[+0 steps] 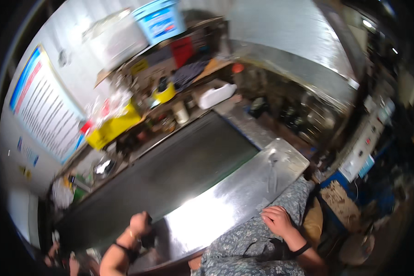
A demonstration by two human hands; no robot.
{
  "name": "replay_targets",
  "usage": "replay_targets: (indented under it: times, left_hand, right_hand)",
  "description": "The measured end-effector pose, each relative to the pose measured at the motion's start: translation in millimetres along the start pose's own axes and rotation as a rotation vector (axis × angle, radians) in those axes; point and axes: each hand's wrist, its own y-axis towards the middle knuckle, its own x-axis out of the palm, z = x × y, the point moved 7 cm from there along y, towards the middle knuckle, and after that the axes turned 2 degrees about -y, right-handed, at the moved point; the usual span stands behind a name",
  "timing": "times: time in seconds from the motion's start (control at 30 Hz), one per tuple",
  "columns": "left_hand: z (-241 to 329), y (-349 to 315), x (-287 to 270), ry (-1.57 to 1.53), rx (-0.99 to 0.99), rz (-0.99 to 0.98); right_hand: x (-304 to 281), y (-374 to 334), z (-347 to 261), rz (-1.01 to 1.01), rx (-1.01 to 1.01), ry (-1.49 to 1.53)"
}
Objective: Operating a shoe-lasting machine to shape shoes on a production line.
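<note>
My left hand [140, 224] is closed at the near edge of a dark conveyor belt [179, 161], beside the shiny metal plate [216, 207]. Something dark shows just under its fingers, too blurred to name. My right hand [277, 221] lies on the grey floral clothing [253, 230] over my lap, to the right of the plate. Its fingers are loosely bent and hold nothing I can see. A slim metal tool with two long legs, perhaps tweezers [272, 175], rests near the plate's far right end.
Along the belt's far side stand a yellow bin [115, 126] with plastic bags, a white cup [180, 112] and a white container [217, 95]. Above is a shelf with a blue bucket [160, 23]. Another person's hand [73, 265] shows at lower left. Machinery with a control panel [361, 145] stands right.
</note>
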Motion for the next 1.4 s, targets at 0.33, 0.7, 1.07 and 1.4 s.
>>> replay_targets:
  times: [0.33, 0.7, 1.07, 1.4]
  left_hand:
    - [340.3, -139.6, -158.7, 0.027, 1.662, 0.407]
    - [553.7, -7.6, -10.4, -1.076, 1.19, -0.595]
    - [546.7, 27.7, 10.6, -0.996, 0.999, -0.24]
    - [546.0, 50.7, 30.9, -1.538, 0.674, -0.855]
  right_hand:
    - [-51.2, 81.4, 26.6, -0.251, 0.671, 0.953]
    - [-142.0, -44.8, -6.9, 0.379, 0.463, 0.229]
    - [-96.4, -68.9, 41.4, 0.372, 0.729, 0.307]
    - [-78.1, -123.0, 67.7, 0.459, 1.25, 0.914]
